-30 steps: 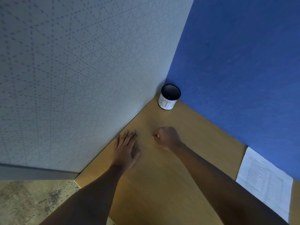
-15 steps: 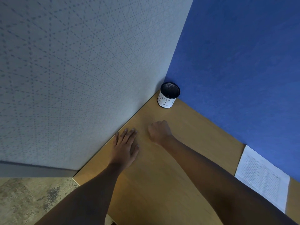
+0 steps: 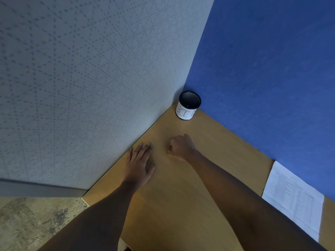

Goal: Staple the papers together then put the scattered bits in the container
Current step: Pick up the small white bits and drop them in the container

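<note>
The left hand (image 3: 139, 164) lies flat on the wooden desk (image 3: 181, 205), palm down, fingers extended and only slightly spread, close to the grey patterned partition (image 3: 81, 78) that borders the desk on the left. It holds nothing.

The right hand (image 3: 181, 146) is just right of the left hand, apart from it, with its fingers curled into a loose fist, knuckles up, and its underside at the desk surface. Whether anything is enclosed in the fist cannot be determined from this view.

The container (image 3: 188, 105) is a black mesh cup with a white paper label bearing handwritten letters. It stands upright in the far corner of the desk, where the grey partition meets the blue partition (image 3: 272, 69), beyond both hands and apart from them.

The papers (image 3: 293, 198), printed sheets, lie flat at the right edge of the desk against the blue partition, well apart from both hands.

No scattered bits can be made out on the desk surface.
</note>
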